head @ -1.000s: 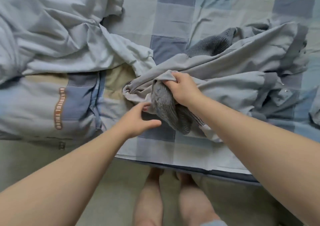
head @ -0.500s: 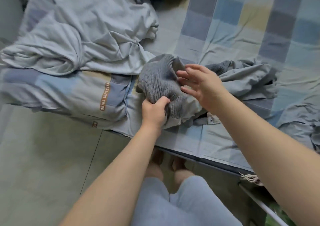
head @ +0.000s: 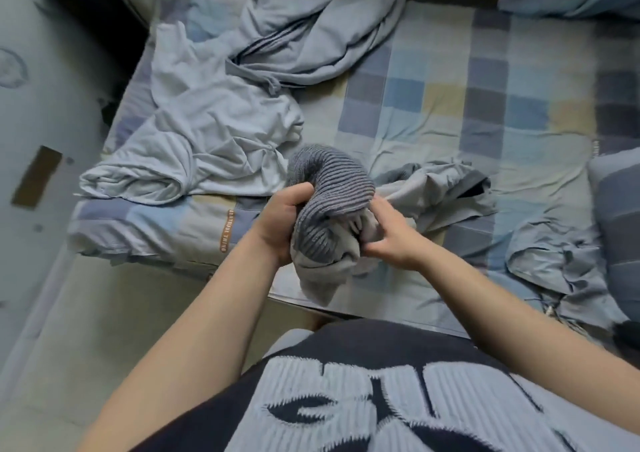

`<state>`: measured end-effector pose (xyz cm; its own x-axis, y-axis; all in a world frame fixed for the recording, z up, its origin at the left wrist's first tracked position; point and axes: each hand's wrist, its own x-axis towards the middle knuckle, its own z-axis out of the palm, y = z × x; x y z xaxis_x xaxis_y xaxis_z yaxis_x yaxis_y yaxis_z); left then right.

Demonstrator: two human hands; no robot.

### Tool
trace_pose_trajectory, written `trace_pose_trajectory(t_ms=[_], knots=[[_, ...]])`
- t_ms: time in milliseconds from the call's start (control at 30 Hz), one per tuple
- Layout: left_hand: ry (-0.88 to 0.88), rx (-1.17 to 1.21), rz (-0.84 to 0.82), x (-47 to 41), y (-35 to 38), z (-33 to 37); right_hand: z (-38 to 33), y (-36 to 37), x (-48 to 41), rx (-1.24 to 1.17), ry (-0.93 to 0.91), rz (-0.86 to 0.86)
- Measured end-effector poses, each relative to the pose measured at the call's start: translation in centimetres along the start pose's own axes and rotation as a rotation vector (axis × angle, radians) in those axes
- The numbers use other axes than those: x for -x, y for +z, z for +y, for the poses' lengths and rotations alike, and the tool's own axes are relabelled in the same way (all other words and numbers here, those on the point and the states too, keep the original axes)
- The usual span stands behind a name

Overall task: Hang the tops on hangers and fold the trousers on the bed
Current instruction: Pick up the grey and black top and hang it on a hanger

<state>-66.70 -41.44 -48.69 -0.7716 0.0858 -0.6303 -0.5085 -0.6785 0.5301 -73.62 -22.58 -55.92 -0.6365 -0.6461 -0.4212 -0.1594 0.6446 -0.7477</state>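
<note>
Ribbed grey knit: left hand (head: 282, 224) grips that end of the garment (head: 332, 181), lifted over the near edge of the bed (head: 450, 112), and right hand (head: 388, 240), spread a moment ago, now pinches its pale fabric. Guess it's getting shaken out.

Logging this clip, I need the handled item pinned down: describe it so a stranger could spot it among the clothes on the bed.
Start at the checked bed; at its near edge, both hands meet over a bunched garment. The left hand grips it and the right hand pinches its paler fabric. Unlike the smooth pale clothes beside it, it has a dark grey ribbed band.
</note>
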Motion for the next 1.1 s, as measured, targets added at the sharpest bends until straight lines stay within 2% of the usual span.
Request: trace_pose_trajectory(t_ms=[33,100,200,300,400,467,500,533,567,633,700,767,833,867,967,1100], knots=[[0.01,0.004,-0.015,-0.1,0.5,0.5,-0.4,0.0,-0.4,0.016,0.035,0.067],[0.052,-0.031,0.054,-0.6,1.2,1.6,-1.1,-0.7,-0.8,0.04,0.113,0.185],[0.132,-0.161,0.256,-1.9,0.5,3.2,-1.5,-2.9,-0.4,0.053,0.16,0.262],[0.291,-0.32,0.485,-3.2,-0.6,4.3,-2.3,-5.1,0.2,-0.019,0.134,0.33],[0.439,-0.527,0.635,-3.8,-0.3,4.0,-4.4,-6.7,0.1,-0.193,0.089,0.415],[0.669,-0.798,0.706,-3.2,0.5,3.2,-6.2,-7.7,-0.2,-0.428,0.118,0.477],[0.803,-0.911,0.671,-2.6,1.0,2.6,-7.2,-8.2,-0.3,-0.546,0.148,0.494],[0.87,-0.978,0.567,-2.1,1.5,1.9,-8.1,-8.9,-0.4,-0.651,0.173,0.503],[0.85,-1.008,0.415,-1.7,2.1,1.0,-8.9,-9.6,-0.5,-0.747,0.191,0.507],[0.665,-1.085,0.206,-1.7,3.0,-1.0,-10.6,-11.0,-0.5,-0.921,0.213,0.498],[0.497,-1.105,0.21,-2.3,3.7,-2.0,-11.7,-12.3,-0.2,-1.028,0.205,0.472],[0.49,-1.047,0.276,-3.3,4.1,-1.6,-12.0,-13.4,0.5,-1.138,0.137,0.432],[0.522,-0.929,0.224,-4.0,4.7,-0.8,-11.5,-14.4,1.5,-1.22,0.073,0.449],[0.514,-0.83,0.192,-4.2,5.2,-0.5,-10.8,-14.8,2.2,-1.19,0.059,0.505],[0.386,-0.554,0.214,-5.0,7.1,-0.1,-7.8,-15.2,5.0,-0.839,0.033,0.605],[0.015,-0.095,0.263,-5.0,9.3,0.1,-3.5,-10.3,9.0,-0.526,0.008,0.441]])
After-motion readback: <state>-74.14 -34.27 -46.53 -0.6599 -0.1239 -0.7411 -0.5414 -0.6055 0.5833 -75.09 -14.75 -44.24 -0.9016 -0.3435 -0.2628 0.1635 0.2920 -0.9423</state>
